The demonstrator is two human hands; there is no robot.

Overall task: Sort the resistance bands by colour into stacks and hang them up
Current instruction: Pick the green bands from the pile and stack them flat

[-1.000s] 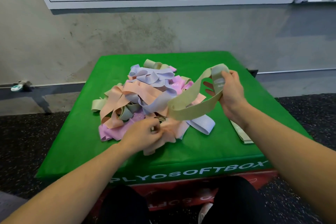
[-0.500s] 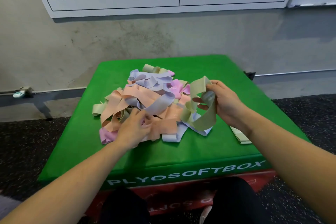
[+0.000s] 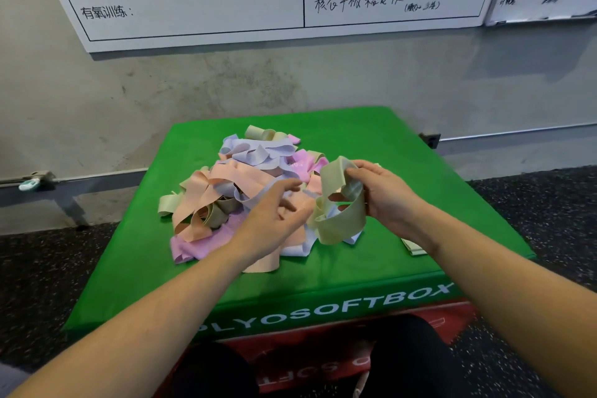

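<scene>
Holding a green band (image 3: 339,220), the right hand (image 3: 384,200) curls its fingers through the loop, thumb and fingers pinching the upper fold; the band sags below the hand and its lower curve rests on or just above the box (image 3: 420,178), which cannot be told apart. The left hand (image 3: 274,213) hovers over the pile (image 3: 239,191) with fingers loosely spread and gripping nothing, fingertips directed toward 2 o'clock, that is, toward the green band. The band lies just beside the left fingertips, at 3 o'clock from them, with its loop standing roughly upright and its long axis running from 12 to 6 o'clock. The left hand is the free one and the nearer to the pile; the right hand already carries the band.

The pile sits at the box centre, from 9 to 12 o'clock of the left hand, and mixes peach, lilac, pink and green bands, tangled and overlapping. A flat green stack (image 3: 412,247) lies at 4 o'clock from the right hand, partly hidden by the right forearm, near the box's right edge. Judgement: the held band belongs on that stack, so the coming move is a short carry toward 4 o'clock. No container and no hanging hook is in view
</scene>
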